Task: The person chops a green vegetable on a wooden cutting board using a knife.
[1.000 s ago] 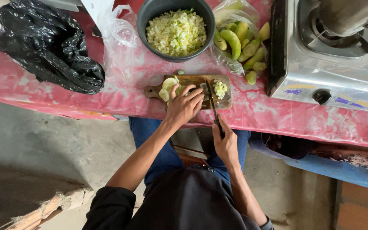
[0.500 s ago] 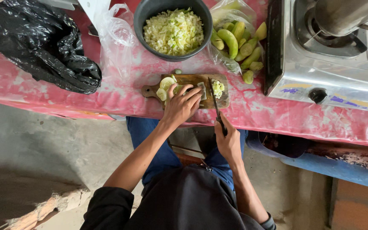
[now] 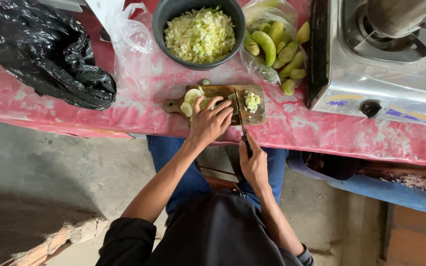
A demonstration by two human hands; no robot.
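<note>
Bare concrete floor shows below the near edge of a red-covered table point(image 3: 124, 111), where the person sits with blue-trousered knees under it. Nearest the body, the right hand point(image 3: 253, 165) is wrapped around the dark handle of a knife point(image 3: 240, 118), just off the table's edge. The blade runs straight away from the person, its long axis pointing from the handle up across a small wooden cutting board point(image 3: 223, 93). Immediately to the left of the blade, the left hand point(image 3: 210, 120) presses fingers down on pale green vegetable slices point(image 3: 192, 98), pinning them to the board; the fingertips sit close beside the blade. So the pieces being held lie left of the knife, and a small heap of chopped bits point(image 3: 251, 101) lies right of it, near the board's right end. Beyond the board stands a dark bowl point(image 3: 173, 29) filled with finely chopped vegetable. To its right a clear bag holds whole green fruits point(image 3: 277, 47). Farther right sits a metal gas stove point(image 3: 371, 79), and far left lies a crumpled black plastic bag point(image 3: 45, 54).
</note>
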